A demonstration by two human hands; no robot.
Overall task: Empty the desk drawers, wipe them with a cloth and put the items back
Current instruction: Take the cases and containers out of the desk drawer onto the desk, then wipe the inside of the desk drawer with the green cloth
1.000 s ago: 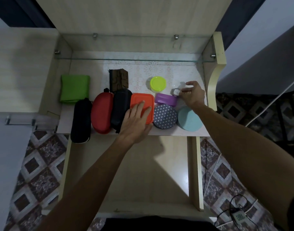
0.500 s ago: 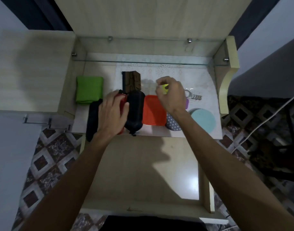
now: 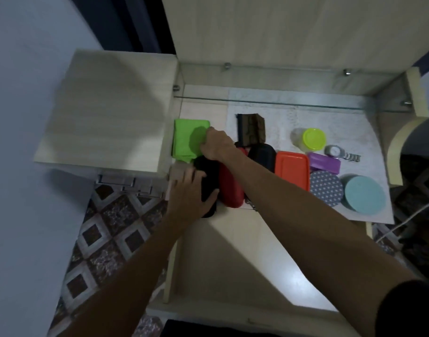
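Our right hand (image 3: 214, 144) reaches across to the folded green cloth (image 3: 187, 139) at the left end of the desk top and its curled fingers close on the cloth's near right edge, while our left hand (image 3: 190, 190) rests with straight fingers over the black case (image 3: 208, 183) that overhangs the front edge. The open drawer (image 3: 233, 259) below us shows a bare wooden floor, so we judge the emptying done and the wiping about to start. The risk sits with that black case: it juts past the edge, and if we drag the cloth out sideways or lift our left hand carelessly, we could tip it into the drawer or onto the floor. Our right forearm also crosses low over the red case (image 3: 230, 186) and a second black case (image 3: 262, 154), so a quick pull back could sweep them forward. The rest sits in a tight row on a pale patterned mat (image 3: 342, 122): orange box (image 3: 292, 169), purple box (image 3: 324, 162), patterned round tin (image 3: 326, 188), teal lid (image 3: 365, 197), jar with a yellow-green lid (image 3: 313, 139), wristwatch (image 3: 335, 152), brown pouch (image 3: 251, 128). A glass shelf (image 3: 281, 103) spans the back, and brown-and-white patterned tiles (image 3: 106, 229) cover the floor.
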